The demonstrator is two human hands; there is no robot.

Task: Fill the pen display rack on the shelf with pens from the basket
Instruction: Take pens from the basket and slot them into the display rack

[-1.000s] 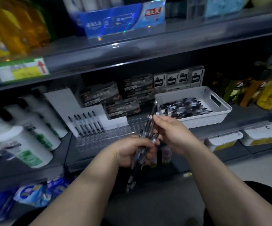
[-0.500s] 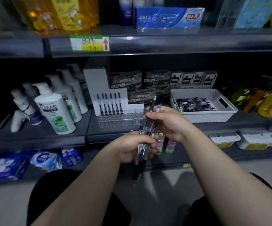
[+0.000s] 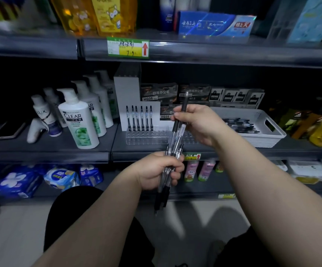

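While the left hand [image 3: 156,170] clenches a bundle of clear-barrelled black pens [image 3: 162,197], tips jutting below the fist, the right hand [image 3: 196,122] pinches one black pen [image 3: 184,102] rising above that bundle, before the clear plastic display rack [image 3: 146,136]; the white plastic basket [image 3: 272,136] sits to the rack's right.

pen display rack [image 3: 146,136]: clear, six black pens [image 3: 139,118] upright at left end | basket [image 3: 262,140]: white, right of rack, loose pens [image 3: 239,124] inside | pen bundle [image 3: 172,149] in left hand [image 3: 156,171] | single pen [image 3: 184,101], near-upright, in right hand [image 3: 200,122]
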